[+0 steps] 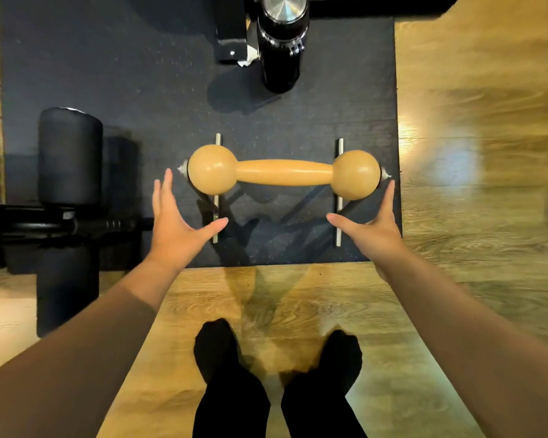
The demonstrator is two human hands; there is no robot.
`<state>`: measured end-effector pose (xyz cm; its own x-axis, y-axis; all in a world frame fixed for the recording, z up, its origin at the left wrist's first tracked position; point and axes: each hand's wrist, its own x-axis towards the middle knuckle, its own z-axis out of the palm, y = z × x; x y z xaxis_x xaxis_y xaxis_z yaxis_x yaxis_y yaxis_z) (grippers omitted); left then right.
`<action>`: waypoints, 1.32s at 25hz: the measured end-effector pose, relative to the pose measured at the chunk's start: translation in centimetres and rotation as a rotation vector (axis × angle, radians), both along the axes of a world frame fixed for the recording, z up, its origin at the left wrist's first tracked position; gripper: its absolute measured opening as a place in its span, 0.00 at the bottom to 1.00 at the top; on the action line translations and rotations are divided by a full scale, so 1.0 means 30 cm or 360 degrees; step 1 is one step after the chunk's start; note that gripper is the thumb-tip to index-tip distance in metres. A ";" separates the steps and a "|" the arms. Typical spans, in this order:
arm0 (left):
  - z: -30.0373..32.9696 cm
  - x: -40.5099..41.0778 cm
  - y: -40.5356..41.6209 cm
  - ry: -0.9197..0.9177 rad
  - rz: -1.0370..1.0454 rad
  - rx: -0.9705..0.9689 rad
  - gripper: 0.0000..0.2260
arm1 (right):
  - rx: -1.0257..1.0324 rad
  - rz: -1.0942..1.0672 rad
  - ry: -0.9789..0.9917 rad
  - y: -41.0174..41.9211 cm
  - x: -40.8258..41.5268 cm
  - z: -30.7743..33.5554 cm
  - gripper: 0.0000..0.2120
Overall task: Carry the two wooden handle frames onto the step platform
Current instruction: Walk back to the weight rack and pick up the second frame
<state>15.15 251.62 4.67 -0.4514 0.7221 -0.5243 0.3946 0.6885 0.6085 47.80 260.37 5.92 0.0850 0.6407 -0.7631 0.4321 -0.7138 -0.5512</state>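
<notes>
While both arms reach forward and down, the left hand point(180, 221) is spread, fingers straight, thumb out toward the middle, holding nothing. Right hand point(371, 220) mirrors it: fingers straight, thumb pointing inward, empty. Each hand sits just outside one end of the wooden handle frame point(283, 172), near but not touching it. That frame is a wooden bar with a ball at each end, raised on two metal rails point(339, 222), sitting on the dark mat point(159, 99). Only one frame in view. Behind it on the mat: a black bottle point(280, 42) with a metal cap, upright. Left of the hands: a black foam roller point(68, 156) and a barbell point(60, 224). Wood floor point(475, 153) to the right and underfoot; black socks point(217, 349) at bottom centre.
</notes>
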 end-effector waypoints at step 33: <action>-0.187 0.086 0.048 -0.0433 0.0866 -0.0111 0.10 | -0.0032 -0.0153 -0.0075 0.048 -0.034 -0.194 0.14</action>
